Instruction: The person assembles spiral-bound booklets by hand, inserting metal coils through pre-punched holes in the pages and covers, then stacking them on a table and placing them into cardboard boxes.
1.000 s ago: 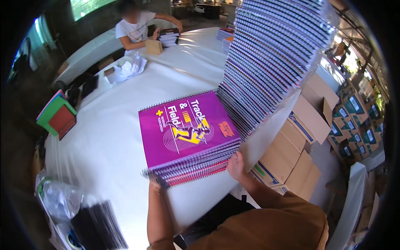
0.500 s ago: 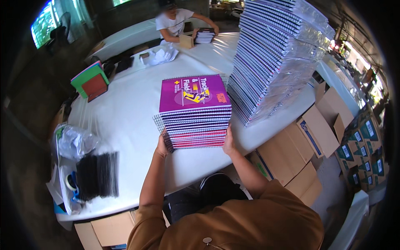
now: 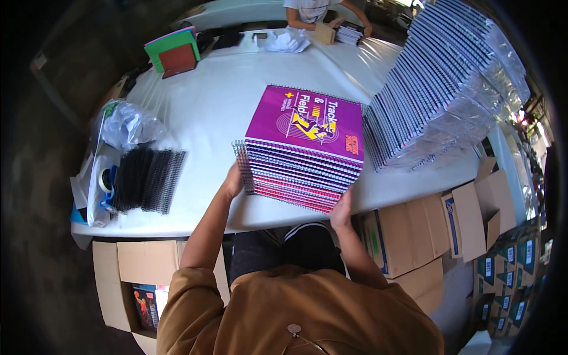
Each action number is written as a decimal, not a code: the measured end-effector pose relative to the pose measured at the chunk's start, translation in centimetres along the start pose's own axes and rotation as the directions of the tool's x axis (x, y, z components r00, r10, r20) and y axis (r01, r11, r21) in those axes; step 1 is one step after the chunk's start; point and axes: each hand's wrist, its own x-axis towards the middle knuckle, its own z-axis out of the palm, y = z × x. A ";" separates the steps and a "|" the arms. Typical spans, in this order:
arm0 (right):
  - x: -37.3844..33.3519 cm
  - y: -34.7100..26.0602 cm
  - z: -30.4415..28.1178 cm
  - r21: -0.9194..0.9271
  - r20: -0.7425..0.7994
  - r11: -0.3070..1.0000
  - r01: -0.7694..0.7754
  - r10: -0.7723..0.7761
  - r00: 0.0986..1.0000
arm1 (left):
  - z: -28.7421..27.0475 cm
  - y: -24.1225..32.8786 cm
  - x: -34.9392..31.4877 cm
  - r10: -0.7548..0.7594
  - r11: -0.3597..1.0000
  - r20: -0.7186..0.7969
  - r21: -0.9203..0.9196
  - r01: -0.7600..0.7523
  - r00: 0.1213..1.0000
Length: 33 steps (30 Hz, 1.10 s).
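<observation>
A squared stack of spiral-bound notebooks (image 3: pixel 305 121), its top cover purple with a yellow runner figure, is at the near part of the white-covered table (image 3: pixel 207 106). My left hand (image 3: pixel 235 178) grips its left side, by the wire coils. On the lower right corner my right hand (image 3: pixel 341 208) is closed, its fingers partly hidden by the stack. Whether the stack's bottom rests on the table or hangs slightly over it, I cannot tell. Just right of it rises a tall, leaning pile of notebooks (image 3: pixel 438 89), partly wrapped in clear plastic.
Black binding coils (image 3: pixel 151 180), a blue tape dispenser (image 3: pixel 106 183) and a clear plastic bag (image 3: pixel 130 124) lie at the left. Green and brown boards (image 3: pixel 174 53) stand behind. Cardboard boxes (image 3: pixel 408 236) sit below the table. Across it, a person (image 3: pixel 307 15) handles books.
My view has swung, so the table and its things sit differently in the picture. The held stack is turned slightly, its right side nearer me. Both hands keep their hold.
</observation>
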 end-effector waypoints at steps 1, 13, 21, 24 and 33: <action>0.5 -2.6 0.2 -0.251 -0.026 0.943 0.220 -0.234 0.972 | 1.5 2.3 -0.9 0.106 0.985 -0.125 0.148 -0.087 0.986; 18.2 -15.0 14.6 -0.779 0.615 -0.102 0.619 0.073 0.785 | 13.1 12.7 -6.5 0.830 -0.137 0.400 0.823 -0.552 0.390; 15.7 -13.5 15.1 -0.697 0.695 -0.082 0.712 0.167 0.700 | 12.4 12.2 -6.6 0.893 -0.095 0.327 0.807 -0.582 0.307; 15.7 -13.5 15.0 -0.781 0.624 0.056 0.622 0.104 0.774 | 12.3 12.0 -6.5 0.912 -0.087 0.297 0.813 -0.576 0.281; 12.7 -18.6 18.9 -0.492 0.822 -0.079 0.867 -0.371 0.432 | 8.3 12.6 -12.5 0.946 -0.035 0.202 0.839 -0.543 0.252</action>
